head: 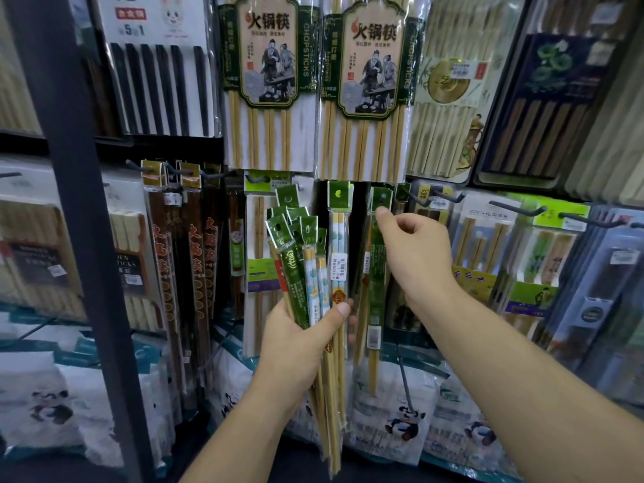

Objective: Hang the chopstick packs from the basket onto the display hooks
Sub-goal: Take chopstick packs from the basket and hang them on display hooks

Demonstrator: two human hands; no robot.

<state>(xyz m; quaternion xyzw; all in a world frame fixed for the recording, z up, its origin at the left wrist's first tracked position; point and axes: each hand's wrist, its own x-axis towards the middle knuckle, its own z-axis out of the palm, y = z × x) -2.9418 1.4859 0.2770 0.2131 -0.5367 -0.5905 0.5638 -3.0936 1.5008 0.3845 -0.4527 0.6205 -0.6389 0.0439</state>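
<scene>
On the left of the display wall, dark chopstick packs (174, 256) hang in rows. Near the middle, the left hand (299, 339) grips a bundle of packs (299, 245) by their lower ends, with the tops fanned out, likely so one can be drawn at a time. Just right hangs a blue-and-white pack (338, 238). The right hand (414, 252) pinches the header of a green pack (377, 273), seemingly guiding its hole into place. Bare hooks (449, 197) stick out further right. No basket shows.
</scene>
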